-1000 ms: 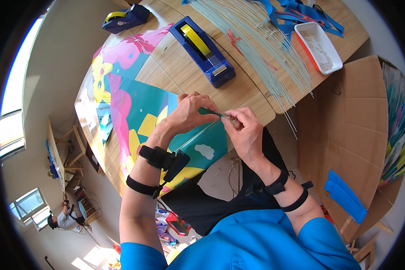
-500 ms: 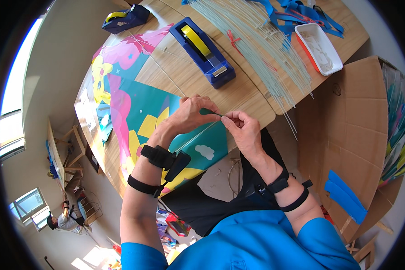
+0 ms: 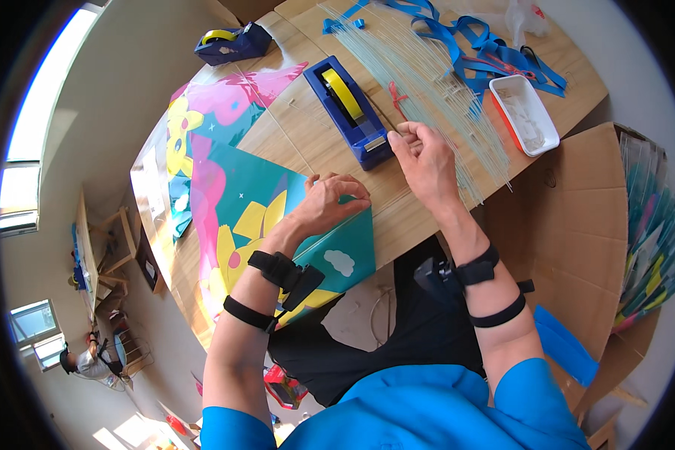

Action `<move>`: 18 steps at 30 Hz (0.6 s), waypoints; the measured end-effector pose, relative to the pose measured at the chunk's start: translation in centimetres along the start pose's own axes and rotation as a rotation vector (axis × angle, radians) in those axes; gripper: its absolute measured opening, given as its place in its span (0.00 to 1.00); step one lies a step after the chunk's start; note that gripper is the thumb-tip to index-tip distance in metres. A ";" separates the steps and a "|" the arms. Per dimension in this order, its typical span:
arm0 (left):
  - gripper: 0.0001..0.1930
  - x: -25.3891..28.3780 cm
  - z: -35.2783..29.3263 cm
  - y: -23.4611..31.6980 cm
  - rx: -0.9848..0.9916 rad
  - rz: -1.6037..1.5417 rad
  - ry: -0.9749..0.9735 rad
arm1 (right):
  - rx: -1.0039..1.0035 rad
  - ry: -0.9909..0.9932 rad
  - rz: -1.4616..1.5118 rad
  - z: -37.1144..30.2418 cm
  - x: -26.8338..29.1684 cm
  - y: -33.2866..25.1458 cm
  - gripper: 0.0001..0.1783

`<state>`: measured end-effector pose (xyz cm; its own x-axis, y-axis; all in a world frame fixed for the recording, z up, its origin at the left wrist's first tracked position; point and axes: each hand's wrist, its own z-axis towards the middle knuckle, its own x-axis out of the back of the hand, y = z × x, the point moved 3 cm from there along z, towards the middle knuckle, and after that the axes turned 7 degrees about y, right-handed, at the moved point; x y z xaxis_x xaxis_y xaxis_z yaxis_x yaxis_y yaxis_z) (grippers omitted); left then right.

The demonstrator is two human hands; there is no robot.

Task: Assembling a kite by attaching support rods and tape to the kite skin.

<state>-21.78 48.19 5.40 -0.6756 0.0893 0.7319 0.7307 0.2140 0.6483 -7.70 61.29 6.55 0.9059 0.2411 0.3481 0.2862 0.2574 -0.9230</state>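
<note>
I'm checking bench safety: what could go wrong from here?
1. The right hand is close beside the cutter of the dispenser, so a careless move might nick it.
2. The rods lie loose and close by; the right arm could brush them out of place.
3. The sheet reaches the table's near edge, so it may slip if the left hand lifts.

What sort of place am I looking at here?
Probably a small craft or assembly workshop: a colourful printed sheet, a blue tape dispenser and many thin pale rods share one wooden table.
</note>
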 end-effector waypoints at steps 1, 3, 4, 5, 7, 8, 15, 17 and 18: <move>0.07 0.1 0.1 0.3 -0.016 -0.009 0.040 | -0.010 -0.101 -0.060 1.6 -0.7 0.3 0.16; 0.07 0.3 0.7 1.1 -0.056 -0.027 0.127 | -0.073 -0.269 -0.156 3.6 -1.3 0.2 0.18; 0.07 0.3 1.0 1.4 -0.053 -0.003 0.132 | -0.131 -0.337 -0.191 4.2 -1.4 0.1 0.18; 0.07 0.2 1.1 1.4 -0.042 0.019 0.140 | -0.187 -0.414 -0.226 4.7 -1.9 0.1 0.18; 0.07 0.0 1.4 1.3 -0.034 0.039 0.158 | -0.249 -0.423 -0.137 5.2 -2.6 1.7 0.15; 0.06 0.0 1.4 1.2 -0.027 0.036 0.170 | -0.303 -0.449 -0.111 5.3 -3.0 1.8 0.15; 0.05 -0.5 0.7 1.7 0.033 0.142 0.230 | -0.506 -0.516 0.056 5.1 -3.2 1.9 0.14; 0.05 -0.6 0.7 1.6 0.036 0.135 0.258 | -0.551 -0.592 0.090 5.3 -2.5 1.5 0.15; 0.06 -0.7 0.6 1.8 0.046 0.141 0.266 | -0.566 -0.598 0.098 4.8 -2.2 1.2 0.14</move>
<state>-20.10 49.11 5.95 -0.5134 -0.1351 0.8474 0.8063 0.2621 0.5303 -10.81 65.57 5.43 0.6616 0.7361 0.1429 0.4732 -0.2620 -0.8411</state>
